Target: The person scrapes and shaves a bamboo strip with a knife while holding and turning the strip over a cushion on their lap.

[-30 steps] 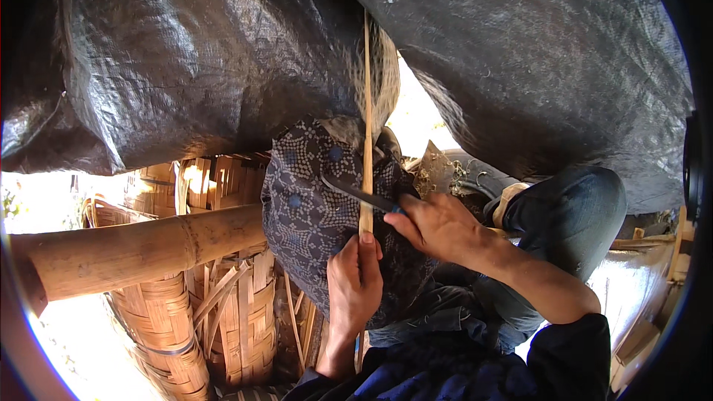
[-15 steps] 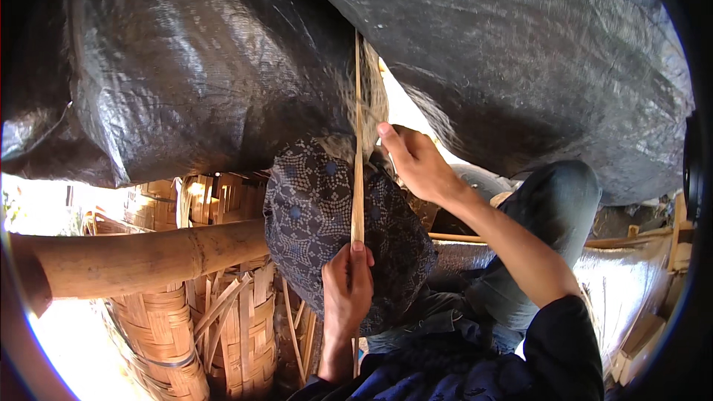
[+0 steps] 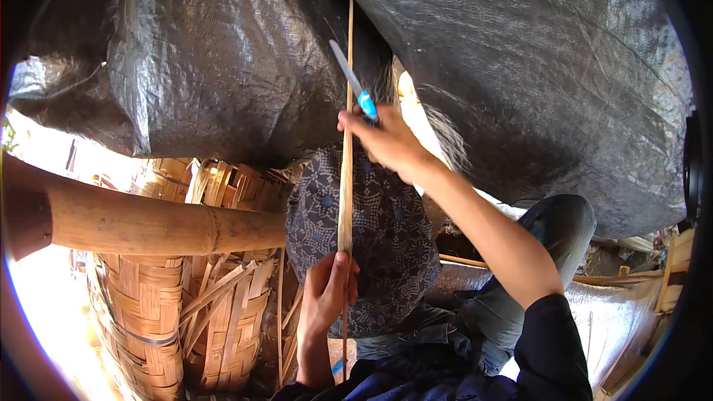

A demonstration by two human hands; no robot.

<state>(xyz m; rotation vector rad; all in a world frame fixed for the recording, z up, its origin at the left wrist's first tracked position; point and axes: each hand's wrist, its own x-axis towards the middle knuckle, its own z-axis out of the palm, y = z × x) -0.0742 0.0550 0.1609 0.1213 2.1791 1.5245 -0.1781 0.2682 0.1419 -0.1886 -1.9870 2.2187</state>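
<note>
My left hand (image 3: 327, 293) grips the lower part of a long thin bamboo strip (image 3: 346, 178) that stands nearly upright over a patterned dark blue cloth (image 3: 386, 230) on my knee. My right hand (image 3: 386, 141) is raised well above the cloth and holds a knife (image 3: 355, 83) with a blue and white handle. Its blade points up and to the left, beside the upper part of the strip. The strip's top runs up between the two grey tarpaulin sheets.
Grey tarpaulin sheets (image 3: 535, 67) hang overhead. A thick bamboo pole (image 3: 148, 223) lies across the left. Woven bamboo baskets (image 3: 141, 312) with loose strips stand under it. My jeans-clad leg (image 3: 549, 238) is at the right, with wooden slats (image 3: 668, 267) beyond.
My right hand has run the knife up along the strip, from just above my left hand to well above the cloth. My left hand has kept its grip low on the strip.
</note>
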